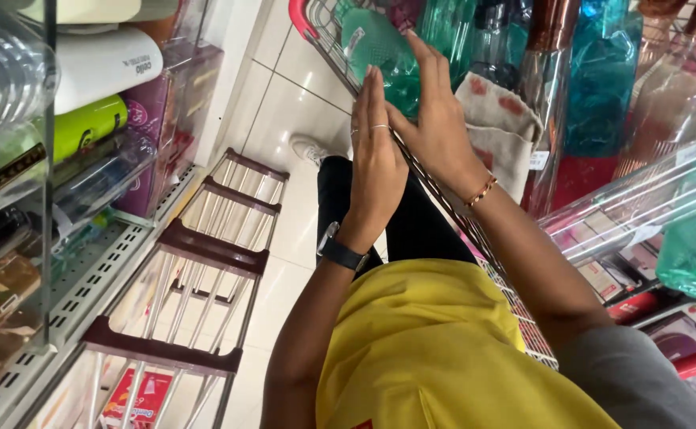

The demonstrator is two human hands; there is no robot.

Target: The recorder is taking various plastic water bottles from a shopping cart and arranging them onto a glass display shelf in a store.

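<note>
The left hand (377,163) is standing up flat, with its fingers straight and close together, so its grip is open and it is holding nothing. It is wearing thin rings and a dark watch (340,250) on the wrist. The right hand (435,119) is also flat and open, with fingers pointing up, and it is wearing a thin bracelet (483,191). The two hands are touching near the palms. The right hand's fingers are lying against a green plastic thing (379,44) that is sitting at the top of a wire cart (320,36). The cart is standing on the right, with a red handle end at its corner. A folded cloth (503,127) with red marks is lying in the cart just beside the right wrist. Tall green and brown bottles are standing in the cart behind it. The person is wearing a yellow top (435,349) and dark trousers, and a white shoe (310,148) is standing on the white tile floor (284,103). A metal rack (205,254) with brown bars is leaning on the left, near a shelf (69,294). Boxes and clear packs are lying on the shelf.
</note>
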